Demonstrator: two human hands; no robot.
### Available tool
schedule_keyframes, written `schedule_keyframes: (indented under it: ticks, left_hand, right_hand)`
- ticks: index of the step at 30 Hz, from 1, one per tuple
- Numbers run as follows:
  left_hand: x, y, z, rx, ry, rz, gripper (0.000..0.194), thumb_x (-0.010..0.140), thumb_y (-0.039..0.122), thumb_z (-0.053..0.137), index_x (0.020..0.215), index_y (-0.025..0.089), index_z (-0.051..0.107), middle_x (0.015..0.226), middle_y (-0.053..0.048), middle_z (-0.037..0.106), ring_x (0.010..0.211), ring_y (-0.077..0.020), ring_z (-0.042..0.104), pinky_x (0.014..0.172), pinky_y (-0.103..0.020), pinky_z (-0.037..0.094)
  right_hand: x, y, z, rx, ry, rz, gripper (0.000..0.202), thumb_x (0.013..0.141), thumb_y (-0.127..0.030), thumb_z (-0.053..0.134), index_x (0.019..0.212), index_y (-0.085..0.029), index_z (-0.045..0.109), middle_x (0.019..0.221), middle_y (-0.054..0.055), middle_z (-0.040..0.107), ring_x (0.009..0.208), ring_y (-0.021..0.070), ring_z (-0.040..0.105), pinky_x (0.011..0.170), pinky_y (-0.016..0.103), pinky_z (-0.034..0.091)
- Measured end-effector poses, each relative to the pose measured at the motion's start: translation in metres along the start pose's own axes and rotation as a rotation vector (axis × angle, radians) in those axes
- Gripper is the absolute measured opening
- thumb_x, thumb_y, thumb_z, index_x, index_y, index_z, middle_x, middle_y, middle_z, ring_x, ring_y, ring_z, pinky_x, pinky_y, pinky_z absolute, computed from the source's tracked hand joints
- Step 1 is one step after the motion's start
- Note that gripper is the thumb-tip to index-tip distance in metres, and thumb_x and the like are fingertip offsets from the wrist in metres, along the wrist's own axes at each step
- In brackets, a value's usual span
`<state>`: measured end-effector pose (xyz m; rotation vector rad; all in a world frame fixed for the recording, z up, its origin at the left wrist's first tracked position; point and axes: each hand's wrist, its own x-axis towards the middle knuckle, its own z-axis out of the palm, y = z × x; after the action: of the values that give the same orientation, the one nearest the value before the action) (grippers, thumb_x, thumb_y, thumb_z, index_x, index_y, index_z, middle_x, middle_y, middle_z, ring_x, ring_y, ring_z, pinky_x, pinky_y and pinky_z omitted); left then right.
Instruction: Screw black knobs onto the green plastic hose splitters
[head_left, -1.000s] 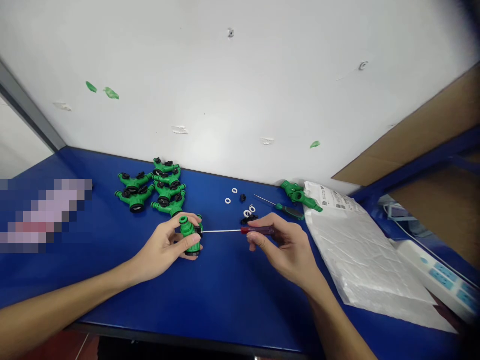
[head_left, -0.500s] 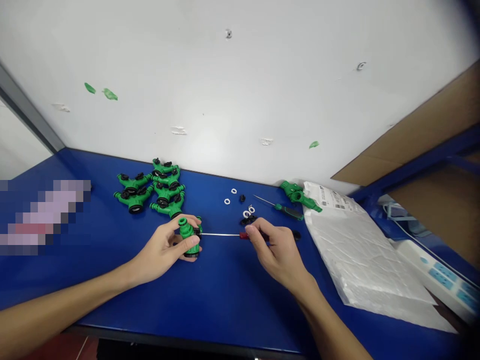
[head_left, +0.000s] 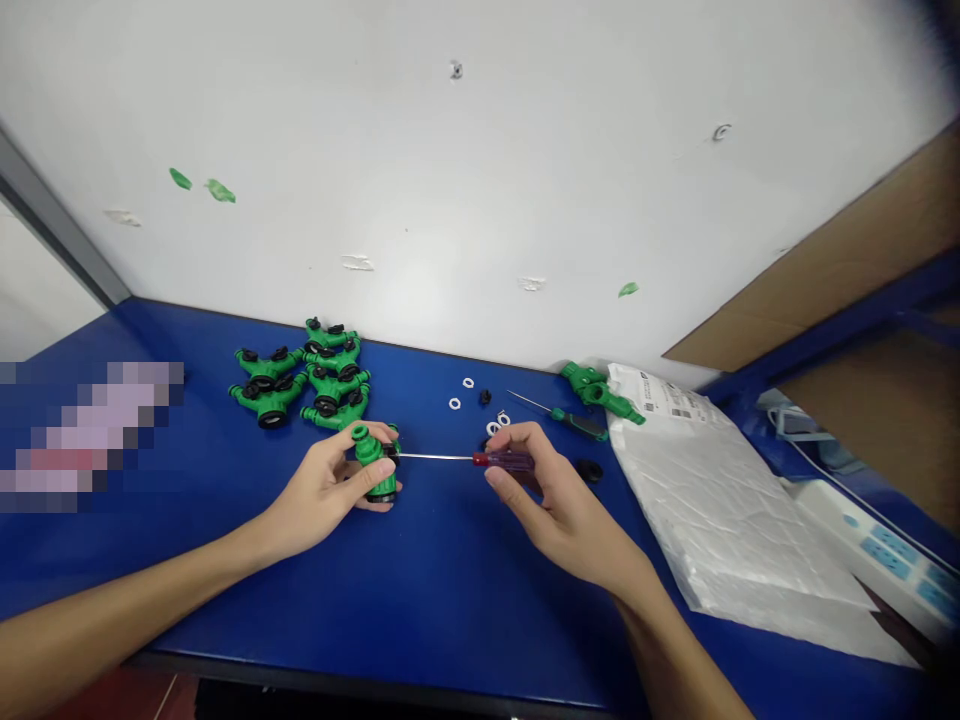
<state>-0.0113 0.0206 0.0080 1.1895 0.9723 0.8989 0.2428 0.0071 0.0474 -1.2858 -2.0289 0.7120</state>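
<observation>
Blue surface [head_left: 420, 610]. Cluster of green connectors [head_left: 271, 403], black valves on top, at eleven o'clock from the left hand [head_left: 330, 490]. Left fingers closed around the held connector [head_left: 373, 465], black-rimmed end down, neck tilted toward eleven o'clock. Red-handled screwdriver [head_left: 502, 461] runs to it from three o'clock, shaft nearly level, tip at its black side part. White rings [head_left: 454, 404] and small black part [head_left: 485, 397] lie toward eleven o'clock from the right hand [head_left: 551, 500]. Right fingers grasp the screwdriver handle. Black ring [head_left: 590, 470] just beside, at two o'clock. Green-handled screwdriver [head_left: 577, 422] at one o'clock; loose green pieces [head_left: 611, 400] beyond, against white packaging [head_left: 712, 500]. Power strip [head_left: 877, 555] at four o'clock.
</observation>
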Motion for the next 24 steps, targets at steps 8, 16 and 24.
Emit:
schedule_keyframes:
  ticks: [8,16,24]
  left_hand:
    - [-0.0032,-0.0016,-0.0005,0.018,-0.03,0.027,0.029,0.085,0.044,0.066,0.101,0.021,0.059,0.125,-0.005,0.05,0.084,-0.0184,0.069,0.072,-0.038,0.066]
    - [-0.0004,0.0031,-0.0006,0.028,-0.038,0.001,0.033,0.084,0.045,0.067,0.105,0.02,0.059,0.122,-0.006,0.052,0.084,-0.0188,0.069,0.072,-0.039,0.066]
    - [-0.0042,-0.0024,0.0002,0.046,-0.092,-0.008,0.029,0.087,0.043,0.063,0.105,0.021,0.058,0.124,-0.006,0.053,0.086,-0.0181,0.068,0.073,-0.037,0.065]
  right_hand:
    - [0.0025,0.0019,0.0039,-0.057,0.056,-0.043,0.033,0.1,-0.037,0.042,0.076,-0.019,0.056,0.051,-0.004,0.048,0.045,0.0107,0.043,0.048,0.025,0.037]
    - [-0.0016,0.005,-0.0009,0.061,0.052,-0.089,0.012,0.094,-0.032,0.058,0.099,-0.022,0.055,0.085,0.005,0.067,0.072,0.0177,0.064,0.061,0.027,0.05]
    - [0.0023,0.0017,-0.0002,-0.157,0.026,-0.183,0.032,0.099,-0.03,0.045,0.073,-0.019,0.06,0.056,-0.002,0.053,0.048,0.0119,0.046,0.052,0.026,0.035]
